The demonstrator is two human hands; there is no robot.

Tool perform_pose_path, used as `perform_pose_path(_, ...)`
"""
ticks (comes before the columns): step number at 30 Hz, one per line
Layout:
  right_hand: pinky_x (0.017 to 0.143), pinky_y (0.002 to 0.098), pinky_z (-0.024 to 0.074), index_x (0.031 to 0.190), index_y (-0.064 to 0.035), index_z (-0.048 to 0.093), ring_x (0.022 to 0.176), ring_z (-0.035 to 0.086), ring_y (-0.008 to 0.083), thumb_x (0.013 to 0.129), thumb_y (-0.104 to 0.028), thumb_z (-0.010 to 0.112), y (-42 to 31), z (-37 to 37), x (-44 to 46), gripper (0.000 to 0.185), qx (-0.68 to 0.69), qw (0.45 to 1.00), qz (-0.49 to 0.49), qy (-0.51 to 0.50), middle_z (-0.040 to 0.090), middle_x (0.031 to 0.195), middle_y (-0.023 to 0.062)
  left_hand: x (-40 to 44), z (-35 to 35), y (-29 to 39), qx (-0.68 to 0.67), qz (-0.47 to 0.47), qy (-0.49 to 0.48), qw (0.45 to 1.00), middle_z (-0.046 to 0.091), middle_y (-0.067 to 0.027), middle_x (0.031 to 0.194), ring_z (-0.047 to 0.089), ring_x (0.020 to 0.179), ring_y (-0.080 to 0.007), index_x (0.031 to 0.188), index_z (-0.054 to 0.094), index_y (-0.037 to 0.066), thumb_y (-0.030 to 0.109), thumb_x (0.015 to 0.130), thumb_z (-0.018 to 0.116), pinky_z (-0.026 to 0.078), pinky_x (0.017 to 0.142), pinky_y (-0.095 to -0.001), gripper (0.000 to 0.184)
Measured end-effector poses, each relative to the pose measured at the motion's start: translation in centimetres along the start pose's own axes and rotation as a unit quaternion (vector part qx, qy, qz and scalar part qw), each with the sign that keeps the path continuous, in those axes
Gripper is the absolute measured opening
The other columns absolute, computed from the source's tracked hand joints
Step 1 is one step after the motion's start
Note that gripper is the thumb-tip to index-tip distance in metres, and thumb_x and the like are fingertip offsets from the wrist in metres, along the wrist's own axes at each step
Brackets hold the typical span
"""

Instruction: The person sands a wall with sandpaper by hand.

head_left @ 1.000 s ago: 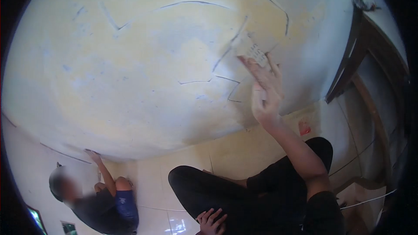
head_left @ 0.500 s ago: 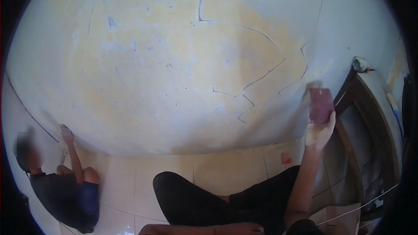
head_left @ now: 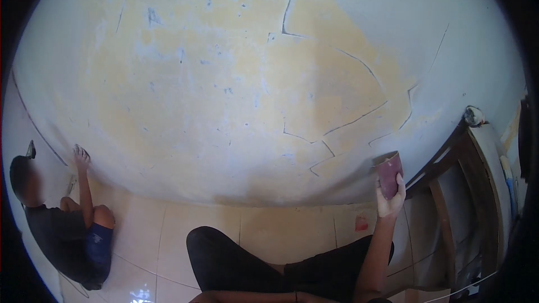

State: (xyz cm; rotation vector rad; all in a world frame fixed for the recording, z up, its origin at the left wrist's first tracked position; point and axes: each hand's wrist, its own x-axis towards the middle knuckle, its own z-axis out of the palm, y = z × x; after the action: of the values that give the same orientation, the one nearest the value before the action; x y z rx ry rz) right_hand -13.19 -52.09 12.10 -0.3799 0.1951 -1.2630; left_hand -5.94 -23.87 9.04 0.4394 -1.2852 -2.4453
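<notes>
My right hand [head_left: 390,199] grips a curled reddish-brown sheet of sandpaper [head_left: 391,175], its thumb on the near face. The sheet is beside the lower right of the wall [head_left: 224,151]; I cannot tell whether it touches. Yellowish patches, thin dark cracks and small bluish chips mark the wall's surface. My left forearm [head_left: 247,297] lies across my lap at the bottom edge. The left hand [head_left: 309,297] is mostly cut off there, and its fingers cannot be made out.
At left a person [head_left: 62,235] sits on the floor with a hand against the wall. To the right leans a dark wooden frame [head_left: 477,174], a whitish round object [head_left: 474,115] at its top corner. A red scrap [head_left: 361,223] lies on the floor tiles [head_left: 286,227].
My right hand has come down and slightly left with the sandpaper, which now looks curled instead of flat. The view has shifted. My left forearm shows less at the bottom edge.
</notes>
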Motion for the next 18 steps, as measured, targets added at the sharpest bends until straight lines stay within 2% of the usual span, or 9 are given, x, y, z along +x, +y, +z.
perform_pose_path(1, 0.101, 0.0434, 0.0422, 0.137, -0.0018, 0.041, 0.131, 0.043, 0.0295, 0.090, -0.009, 0.054, 0.1, 0.6, -0.3, 0.049, -0.022, 0.999, 0.012, -0.044, 0.046, 0.140, 0.0165, -0.1, -0.1, 0.2, 0.002, 0.005, 0.004, 1.000, 0.052, -0.0101, 0.124, 0.049, 0.116, -0.0236, 0.124, 0.053, 0.012, 0.026, 0.098, 0.047, 0.037, 0.102, -0.0378, 0.030)
perform_pose_path(4, 0.109, 0.0465, 0.0338, 0.144, 0.0002, 0.030, 0.136, 0.035, 0.0309, 0.090, -0.007, 0.051, 0.2, 1.6, -0.8, 0.059, -0.019, 0.996, 0.009, -0.090, 0.037, 0.147, 0.0164, -0.3, -0.5, 0.6, 0.007, 0.019, 0.014, 1.000, 0.052, -0.0101, 0.124, 0.049, 0.116, -0.0235, 0.124, 0.052, 0.012, 0.026, 0.098, 0.047, 0.037, 0.102, -0.0378, 0.030)
perform_pose_path(7, 0.112, 0.0441, 0.0321, 0.144, 0.0026, 0.028, 0.137, 0.035, 0.0287, 0.088, 0.000, 0.049, -0.6, 2.1, -1.3, 0.061, 0.003, 0.995, 0.033, -0.093, 0.036, 0.148, 0.0150, -0.4, -0.6, 0.9, 0.019, 0.029, 0.021, 0.999, 0.052, -0.0101, 0.124, 0.049, 0.116, -0.0235, 0.124, 0.052, 0.012, 0.026, 0.098, 0.047, 0.037, 0.102, -0.0378, 0.030)
perform_pose_path(13, 0.111, 0.0467, 0.0333, 0.138, 0.0019, 0.036, 0.124, 0.047, 0.0312, 0.084, 0.005, 0.048, -0.3, 1.8, -0.5, 0.056, -0.035, 0.989, -0.032, -0.138, 0.047, 0.137, 0.0142, -1.1, -0.5, 1.0, 0.051, 0.048, 0.031, 0.997, 0.052, -0.0101, 0.124, 0.049, 0.116, -0.0233, 0.124, 0.052, 0.011, 0.026, 0.098, 0.047, 0.037, 0.102, -0.0378, 0.031)
perform_pose_path(16, 0.109, 0.0465, 0.0363, 0.135, 0.0000, 0.040, 0.115, 0.053, 0.0275, 0.085, 0.005, 0.048, -0.4, 4.4, -1.4, 0.051, -0.110, 0.988, -0.069, -0.084, 0.051, 0.129, 0.0116, -0.9, -0.7, 0.9, 0.071, 0.053, 0.034, 0.995, 0.052, -0.0101, 0.124, 0.049, 0.116, -0.0232, 0.124, 0.052, 0.011, 0.027, 0.098, 0.047, 0.037, 0.102, -0.0378, 0.031)
perform_pose_path(18, 0.104, 0.0439, 0.0398, 0.135, -0.0021, 0.041, 0.113, 0.054, 0.0251, 0.089, -0.003, 0.050, -0.5, 6.7, -1.3, 0.047, -0.181, 0.974, -0.128, -0.055, 0.053, 0.127, 0.0107, -1.4, -0.7, 0.8, 0.081, 0.058, 0.032, 0.994, 0.052, -0.0100, 0.124, 0.049, 0.116, -0.0232, 0.124, 0.052, 0.011, 0.027, 0.098, 0.046, 0.037, 0.102, -0.0377, 0.031)
